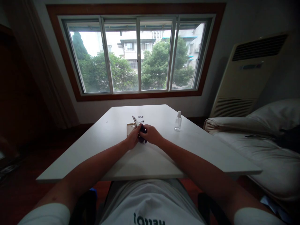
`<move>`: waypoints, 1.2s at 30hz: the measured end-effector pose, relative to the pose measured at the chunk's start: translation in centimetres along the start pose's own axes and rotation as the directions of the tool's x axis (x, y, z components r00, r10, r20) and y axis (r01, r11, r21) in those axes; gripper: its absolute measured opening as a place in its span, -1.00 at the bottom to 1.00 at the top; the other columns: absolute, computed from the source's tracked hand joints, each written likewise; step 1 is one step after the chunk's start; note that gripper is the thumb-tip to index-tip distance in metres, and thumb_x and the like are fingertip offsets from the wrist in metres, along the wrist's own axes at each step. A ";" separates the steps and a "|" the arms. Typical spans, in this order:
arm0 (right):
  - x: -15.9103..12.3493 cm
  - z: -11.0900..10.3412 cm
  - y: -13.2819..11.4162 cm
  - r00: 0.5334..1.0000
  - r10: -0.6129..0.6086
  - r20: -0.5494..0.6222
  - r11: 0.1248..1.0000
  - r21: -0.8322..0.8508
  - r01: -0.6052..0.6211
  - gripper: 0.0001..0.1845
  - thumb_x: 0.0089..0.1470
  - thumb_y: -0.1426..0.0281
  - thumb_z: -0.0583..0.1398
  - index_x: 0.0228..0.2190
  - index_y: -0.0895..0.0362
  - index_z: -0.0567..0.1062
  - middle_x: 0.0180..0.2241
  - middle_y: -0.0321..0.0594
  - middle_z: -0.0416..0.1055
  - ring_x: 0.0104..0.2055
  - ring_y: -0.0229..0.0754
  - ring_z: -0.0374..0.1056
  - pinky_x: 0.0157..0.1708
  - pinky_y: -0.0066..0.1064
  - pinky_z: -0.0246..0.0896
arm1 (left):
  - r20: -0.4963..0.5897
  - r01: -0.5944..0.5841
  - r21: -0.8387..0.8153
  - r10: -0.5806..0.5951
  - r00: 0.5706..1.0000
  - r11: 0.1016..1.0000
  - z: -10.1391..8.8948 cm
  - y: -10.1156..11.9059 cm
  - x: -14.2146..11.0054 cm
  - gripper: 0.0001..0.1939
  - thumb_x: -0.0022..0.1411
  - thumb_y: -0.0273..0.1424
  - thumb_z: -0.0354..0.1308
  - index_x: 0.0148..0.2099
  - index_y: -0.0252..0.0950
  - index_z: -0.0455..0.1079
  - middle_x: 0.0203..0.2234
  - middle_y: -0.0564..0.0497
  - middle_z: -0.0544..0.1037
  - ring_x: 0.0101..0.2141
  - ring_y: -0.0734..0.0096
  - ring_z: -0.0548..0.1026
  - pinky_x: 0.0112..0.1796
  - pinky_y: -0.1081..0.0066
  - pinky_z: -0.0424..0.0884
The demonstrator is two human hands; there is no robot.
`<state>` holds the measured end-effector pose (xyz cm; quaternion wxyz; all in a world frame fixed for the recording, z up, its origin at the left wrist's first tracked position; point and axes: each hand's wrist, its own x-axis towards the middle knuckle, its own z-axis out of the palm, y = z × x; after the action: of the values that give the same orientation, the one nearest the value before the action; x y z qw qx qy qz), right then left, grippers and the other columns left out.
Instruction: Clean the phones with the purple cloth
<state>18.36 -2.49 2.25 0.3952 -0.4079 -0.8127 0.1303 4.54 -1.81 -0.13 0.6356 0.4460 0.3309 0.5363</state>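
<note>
Both my hands meet above the middle of the white table (pixel 112 156). My left hand (pixel 133 138) is closed round a thin, flat, pale phone (pixel 135 120), which stands tilted with its edge towards me. My right hand (pixel 151 134) presses against it from the other side, fingers closed on a small dark purple thing (pixel 142 128) whose kind I cannot make out. Part of that thing hangs below the fingers. Behind my left hand lies a flat, gold-edged beige box or tray (pixel 130 126), partly covered by the phone and hand.
A clear spray bottle (pixel 177 122) with a white cap stands upright to the right of my hands. Beyond them lies a small ring-shaped thing (pixel 140 117). A cream sofa (pixel 253 147) borders the right side, and a floor-standing air conditioner (pixel 248 75) is behind it.
</note>
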 end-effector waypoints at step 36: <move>1.3 -0.2 5.2 0.921 -0.014 -0.390 1.000 0.009 0.019 -0.62 0.20 0.28 0.18 0.02 0.15 0.50 0.01 -0.02 0.43 0.07 -0.02 0.35 0.11 -0.16 0.26 | 0.131 0.081 0.116 -0.096 0.987 0.990 -0.6 -0.1 -1.0 -0.59 0.17 -0.34 0.27 0.04 -0.39 0.42 -0.02 -0.27 0.55 -0.18 0.09 0.61 -0.27 0.22 0.58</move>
<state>21.00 1.74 0.32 0.5525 -0.4161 -0.7206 0.0484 3.87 -2.62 -0.48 0.6541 0.5009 0.3355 0.4569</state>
